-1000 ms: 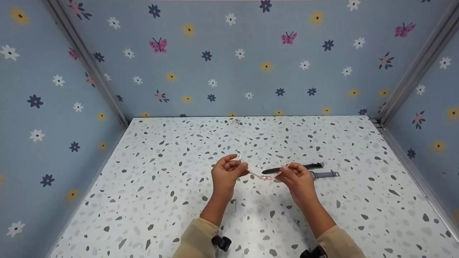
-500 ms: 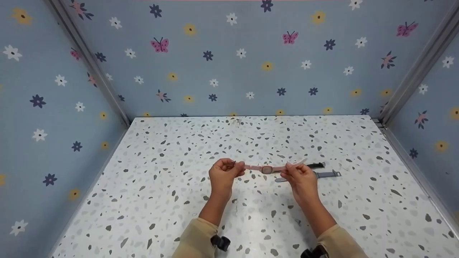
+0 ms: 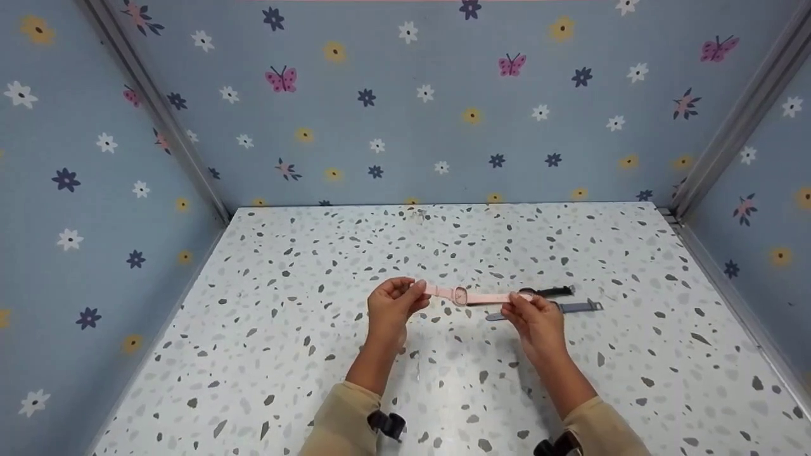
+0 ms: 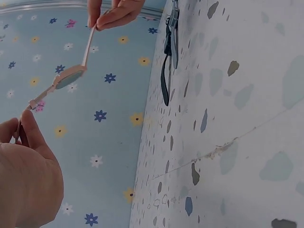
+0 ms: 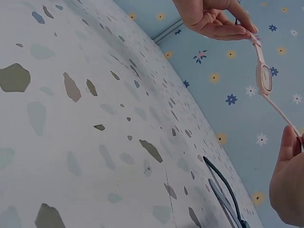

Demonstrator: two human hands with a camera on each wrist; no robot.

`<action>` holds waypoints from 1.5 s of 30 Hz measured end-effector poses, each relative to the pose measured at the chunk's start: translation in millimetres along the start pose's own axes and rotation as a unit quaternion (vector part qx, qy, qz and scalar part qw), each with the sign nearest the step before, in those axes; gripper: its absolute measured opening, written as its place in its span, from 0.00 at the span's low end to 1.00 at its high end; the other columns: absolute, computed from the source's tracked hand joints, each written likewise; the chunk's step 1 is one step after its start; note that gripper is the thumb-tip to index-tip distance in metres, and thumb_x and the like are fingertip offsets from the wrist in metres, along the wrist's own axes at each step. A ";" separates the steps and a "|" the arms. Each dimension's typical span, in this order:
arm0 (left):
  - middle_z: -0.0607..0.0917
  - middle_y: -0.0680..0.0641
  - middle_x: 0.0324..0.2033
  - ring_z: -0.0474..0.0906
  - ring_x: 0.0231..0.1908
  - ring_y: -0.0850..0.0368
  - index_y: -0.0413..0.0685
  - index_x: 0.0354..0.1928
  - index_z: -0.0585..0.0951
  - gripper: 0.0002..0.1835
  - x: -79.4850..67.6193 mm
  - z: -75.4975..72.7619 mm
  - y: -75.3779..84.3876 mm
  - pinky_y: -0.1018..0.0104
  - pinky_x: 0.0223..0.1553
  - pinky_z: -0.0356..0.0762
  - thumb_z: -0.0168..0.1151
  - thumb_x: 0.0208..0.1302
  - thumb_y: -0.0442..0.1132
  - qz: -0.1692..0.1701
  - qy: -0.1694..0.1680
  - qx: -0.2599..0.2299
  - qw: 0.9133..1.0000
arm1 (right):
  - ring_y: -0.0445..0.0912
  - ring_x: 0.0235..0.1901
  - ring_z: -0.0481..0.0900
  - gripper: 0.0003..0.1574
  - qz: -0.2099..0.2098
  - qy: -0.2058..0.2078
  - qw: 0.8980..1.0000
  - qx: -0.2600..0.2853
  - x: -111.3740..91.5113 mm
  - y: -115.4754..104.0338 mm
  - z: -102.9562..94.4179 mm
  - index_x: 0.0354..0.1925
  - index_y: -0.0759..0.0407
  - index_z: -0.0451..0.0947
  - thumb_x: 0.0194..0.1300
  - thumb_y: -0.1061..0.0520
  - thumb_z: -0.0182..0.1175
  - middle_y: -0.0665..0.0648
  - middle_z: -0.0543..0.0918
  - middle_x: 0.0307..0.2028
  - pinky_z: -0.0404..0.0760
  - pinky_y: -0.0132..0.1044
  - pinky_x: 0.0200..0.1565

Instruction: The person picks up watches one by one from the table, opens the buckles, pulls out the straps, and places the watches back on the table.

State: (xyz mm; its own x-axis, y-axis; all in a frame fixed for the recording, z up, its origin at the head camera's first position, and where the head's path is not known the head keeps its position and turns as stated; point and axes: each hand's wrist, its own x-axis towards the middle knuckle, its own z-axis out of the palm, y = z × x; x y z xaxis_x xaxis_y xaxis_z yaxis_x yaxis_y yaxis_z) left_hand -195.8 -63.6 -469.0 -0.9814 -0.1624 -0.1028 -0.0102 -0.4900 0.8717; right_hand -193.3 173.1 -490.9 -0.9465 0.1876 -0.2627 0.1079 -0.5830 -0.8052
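Observation:
A pink wristwatch is stretched out between both hands above the table, its dial turned toward the head camera. My left hand pinches one end of its strap between thumb and fingers. With thumb and fingertips my right hand pinches the other strap. The right wrist view shows the watch case hanging clear of the table, straps running to each hand. Behind and beneath the right hand lie a black wristwatch and a grey-blue wristwatch, both partly hidden by that hand and the pink strap.
The white speckled table spreads around the hands. A blue flowered wall panel stands at the back, with similar panels at left and right joined by metal posts. The left wrist view shows a thin crack line on the tabletop.
The pink watch went from sagging and edge-on to pulled nearly straight, its dial now facing up. It has shifted slightly left. The right hand now pinches nearer its strap's end.

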 end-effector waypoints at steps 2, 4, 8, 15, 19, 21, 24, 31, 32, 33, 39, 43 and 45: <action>0.82 0.43 0.29 0.85 0.29 0.54 0.35 0.36 0.78 0.09 1.2 -0.1 1.3 0.64 0.34 0.85 0.70 0.58 0.28 0.002 -0.004 -0.009 1.000 | 0.46 0.28 0.85 0.03 0.020 -0.003 1.000 -0.010 2.3 0.5 -2.0 0.36 0.66 0.76 0.64 0.70 0.62 0.60 0.82 0.29 0.85 0.38 0.41; 0.82 0.43 0.28 0.85 0.28 0.54 0.36 0.35 0.77 0.08 2.8 -0.4 2.0 0.64 0.34 0.85 0.69 0.58 0.27 0.004 -0.010 -0.017 1.000 | 0.47 0.30 0.85 0.05 0.040 -0.006 0.999 -0.028 3.9 1.1 -3.5 0.39 0.67 0.75 0.65 0.70 0.61 0.59 0.81 0.32 0.85 0.38 0.43; 0.83 0.43 0.29 0.85 0.28 0.55 0.37 0.35 0.77 0.06 3.8 1.6 4.9 0.64 0.34 0.85 0.67 0.60 0.26 0.007 -0.016 -0.028 0.999 | 0.49 0.35 0.85 0.13 0.063 -0.022 0.994 -0.085 6.5 3.4 -5.8 0.48 0.71 0.69 0.67 0.69 0.59 0.58 0.81 0.36 0.84 0.38 0.46; 0.82 0.43 0.29 0.85 0.28 0.55 0.36 0.36 0.76 0.06 10.2 8.3 5.6 0.66 0.35 0.85 0.66 0.61 0.26 -0.005 -0.023 -0.051 0.998 | 0.53 0.44 0.84 0.22 0.073 -0.069 0.975 -0.197 8.7 5.3 -9.3 0.57 0.76 0.66 0.68 0.68 0.56 0.69 0.78 0.51 0.83 0.40 0.47; 0.82 0.43 0.29 0.85 0.28 0.56 0.35 0.36 0.76 0.05 15.8 12.2 2.0 0.66 0.36 0.84 0.64 0.62 0.25 -0.013 -0.028 -0.057 0.998 | 0.55 0.45 0.82 0.20 0.064 -0.083 0.966 -0.237 10.1 4.6 -8.4 0.55 0.77 0.67 0.67 0.70 0.55 0.73 0.74 0.54 0.83 0.42 0.48; 0.83 0.43 0.29 0.84 0.29 0.56 0.35 0.37 0.76 0.06 19.1 13.4 -1.2 0.66 0.37 0.84 0.64 0.62 0.25 -0.024 -0.025 -0.052 0.998 | 0.56 0.45 0.81 0.19 0.050 -0.082 0.960 -0.263 11.7 3.5 -8.1 0.54 0.77 0.69 0.67 0.69 0.56 0.71 0.75 0.51 0.83 0.43 0.48; 0.83 0.43 0.29 0.84 0.29 0.57 0.34 0.40 0.76 0.08 24.9 12.6 -5.1 0.67 0.38 0.84 0.65 0.62 0.27 -0.048 -0.005 -0.055 0.997 | 0.57 0.46 0.81 0.18 0.019 -0.081 0.945 -0.316 14.5 1.4 -9.0 0.53 0.74 0.71 0.66 0.67 0.58 0.68 0.76 0.48 0.83 0.44 0.49; 0.84 0.43 0.31 0.84 0.30 0.58 0.35 0.39 0.78 0.08 41.1 -2.1 -10.0 0.70 0.36 0.83 0.67 0.61 0.29 -0.082 0.076 -0.073 0.991 | 0.52 0.50 0.77 0.18 -0.116 -0.094 0.879 -0.453 20.4 -12.5 -18.4 0.53 0.68 0.75 0.66 0.62 0.61 0.65 0.80 0.50 0.76 0.40 0.53; 0.84 0.43 0.31 0.84 0.31 0.57 0.35 0.39 0.78 0.08 43.1 -5.0 -10.6 0.70 0.37 0.83 0.68 0.60 0.29 -0.086 0.084 -0.073 0.990 | 0.52 0.51 0.76 0.18 -0.133 -0.098 0.871 -0.462 21.5 -15.3 -20.1 0.53 0.68 0.75 0.66 0.62 0.61 0.65 0.79 0.50 0.75 0.41 0.54; 0.83 0.42 0.32 0.84 0.31 0.57 0.35 0.39 0.78 0.09 44.9 -7.9 -11.4 0.69 0.38 0.83 0.68 0.60 0.29 -0.089 0.092 -0.073 0.989 | 0.53 0.52 0.76 0.19 -0.149 -0.104 0.866 -0.466 22.2 -18.0 -21.6 0.54 0.68 0.75 0.67 0.62 0.61 0.66 0.79 0.50 0.75 0.43 0.55; 0.83 0.41 0.35 0.84 0.33 0.56 0.33 0.40 0.77 0.10 52.9 -25.8 -18.5 0.66 0.43 0.83 0.68 0.59 0.27 -0.115 0.126 -0.059 0.984 | 0.59 0.56 0.74 0.25 -0.210 -0.175 0.823 -0.497 25.9 -28.3 -29.7 0.58 0.70 0.72 0.64 0.64 0.64 0.67 0.76 0.55 0.71 0.51 0.61; 0.83 0.40 0.36 0.84 0.34 0.55 0.32 0.42 0.78 0.11 53.8 -34.4 -23.5 0.66 0.43 0.83 0.68 0.59 0.27 -0.135 0.146 -0.040 0.979 | 0.61 0.58 0.73 0.30 -0.230 -0.203 0.782 -0.541 26.5 -30.7 -37.7 0.61 0.69 0.70 0.63 0.63 0.65 0.67 0.74 0.58 0.70 0.55 0.62; 0.83 0.39 0.38 0.84 0.35 0.55 0.31 0.44 0.78 0.12 52.6 -38.1 -25.8 0.66 0.44 0.83 0.68 0.59 0.27 -0.139 0.149 -0.031 0.978 | 0.61 0.58 0.73 0.31 -0.241 -0.209 0.758 -0.568 26.2 -31.6 -42.7 0.62 0.68 0.70 0.64 0.61 0.66 0.67 0.74 0.59 0.71 0.57 0.60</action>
State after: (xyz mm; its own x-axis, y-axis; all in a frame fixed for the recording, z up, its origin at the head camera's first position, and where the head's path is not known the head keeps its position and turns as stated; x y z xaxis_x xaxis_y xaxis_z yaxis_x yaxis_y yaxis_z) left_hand -239.8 -92.1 -515.2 -0.8422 -0.2534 -0.4758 -0.2487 -0.6004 0.7601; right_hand -208.5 230.2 -495.0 -0.9475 -0.2431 0.2079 -0.3135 0.5765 -0.7545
